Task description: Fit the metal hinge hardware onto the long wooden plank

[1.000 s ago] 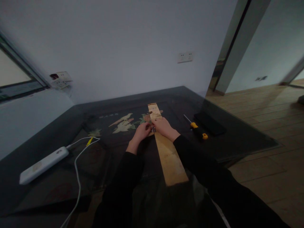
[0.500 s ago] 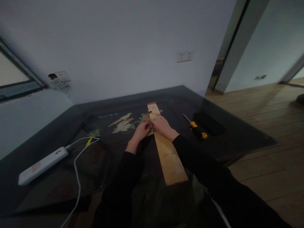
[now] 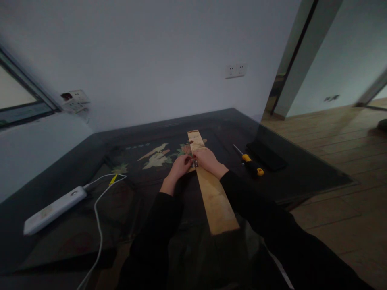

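A long, narrow wooden board (image 3: 216,197) lies lengthwise on the dark table, its near end toward me. My right hand (image 3: 207,160) rests across the board's middle, with its fingers closed over the left edge. Beside that edge, my left hand (image 3: 181,165) is closed, thumb and fingers pinched at a small shiny metal piece (image 3: 195,163). That piece sits between both hands against the board; fingers cover much of it, so its exact kind is unclear. Under my left hand shows a bit of another pale wooden piece (image 3: 191,170), mostly hidden.
A screwdriver (image 3: 252,165) with a yellow and black handle lies right of the board, beside a black flat object (image 3: 266,156). On the left is a white power strip (image 3: 56,210) with a white cable (image 3: 98,219). The dark table (image 3: 314,173) bears a bird-and-flower picture.
Both hands stay in almost the same place at the metal piece, with only slight finger movement. The board and the screwdriver have not visibly moved.
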A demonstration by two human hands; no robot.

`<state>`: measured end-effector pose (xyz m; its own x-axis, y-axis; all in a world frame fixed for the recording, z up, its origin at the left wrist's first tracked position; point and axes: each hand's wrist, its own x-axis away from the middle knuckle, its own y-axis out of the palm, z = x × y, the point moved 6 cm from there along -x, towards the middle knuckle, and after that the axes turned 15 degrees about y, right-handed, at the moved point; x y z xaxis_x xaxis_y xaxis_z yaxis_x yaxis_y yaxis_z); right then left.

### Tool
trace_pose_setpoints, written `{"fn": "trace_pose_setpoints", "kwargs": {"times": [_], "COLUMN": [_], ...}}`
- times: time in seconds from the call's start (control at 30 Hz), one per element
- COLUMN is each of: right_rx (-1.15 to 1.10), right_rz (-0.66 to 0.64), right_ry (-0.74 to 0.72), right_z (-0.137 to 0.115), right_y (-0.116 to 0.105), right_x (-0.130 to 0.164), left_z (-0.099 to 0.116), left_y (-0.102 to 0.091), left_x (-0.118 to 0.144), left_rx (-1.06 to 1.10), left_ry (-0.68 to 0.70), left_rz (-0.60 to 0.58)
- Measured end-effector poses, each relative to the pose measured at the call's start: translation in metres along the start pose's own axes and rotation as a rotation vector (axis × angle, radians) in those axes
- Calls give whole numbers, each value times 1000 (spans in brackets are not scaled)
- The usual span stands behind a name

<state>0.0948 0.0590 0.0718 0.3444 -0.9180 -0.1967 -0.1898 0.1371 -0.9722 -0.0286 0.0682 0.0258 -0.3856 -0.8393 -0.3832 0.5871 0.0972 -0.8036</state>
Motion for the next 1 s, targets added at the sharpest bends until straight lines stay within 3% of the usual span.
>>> {"fn": "trace_pose_setpoints", "kwargs": {"times": [0.17,0.43,0.63,0.87,1.0], "right_rx": [24,32,10,-12,-45], "right_rz": [26,25,54,61,69], "right_ry": [97,15,93,2,28], "right_z": [6,2,8,3,5], "right_y": [1,5,6,9,6], "right_x": [-1,0,-2,-4,-2], "left_z": [0,-2,-1,-2,-2], "left_y": [1,1,1,2,2], "left_x": [0,1,0,-1,-1], "left_rx": [-17,-13,-31,-35,-34], "left_ry": [-4,-3,-2,10,1], "left_rz": [-2,2,-8,-10,-15]}}
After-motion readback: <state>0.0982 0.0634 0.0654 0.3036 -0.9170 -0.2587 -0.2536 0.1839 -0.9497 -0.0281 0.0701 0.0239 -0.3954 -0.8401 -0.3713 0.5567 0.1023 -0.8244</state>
